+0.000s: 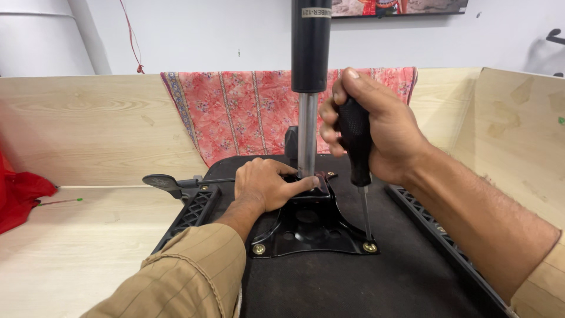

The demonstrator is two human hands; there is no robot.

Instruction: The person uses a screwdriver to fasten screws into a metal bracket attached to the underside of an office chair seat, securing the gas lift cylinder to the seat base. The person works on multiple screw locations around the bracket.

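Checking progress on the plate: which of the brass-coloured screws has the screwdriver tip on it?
The screw at the plate's near right corner: the screwdriver in the right hand stands on it. The near left screw is untouched.

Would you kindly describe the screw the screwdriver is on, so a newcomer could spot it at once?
Start at the black chair seat lying upside down on the wooden table, and find the black metal plate bolted at its middle under the upright gas cylinder. The screw is brass-coloured, at the plate's near right corner. Unlike the near left screw, it has the screwdriver tip on it.

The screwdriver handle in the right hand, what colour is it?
Black, seen best in the head view: the screwdriver handle is gripped in the right hand.
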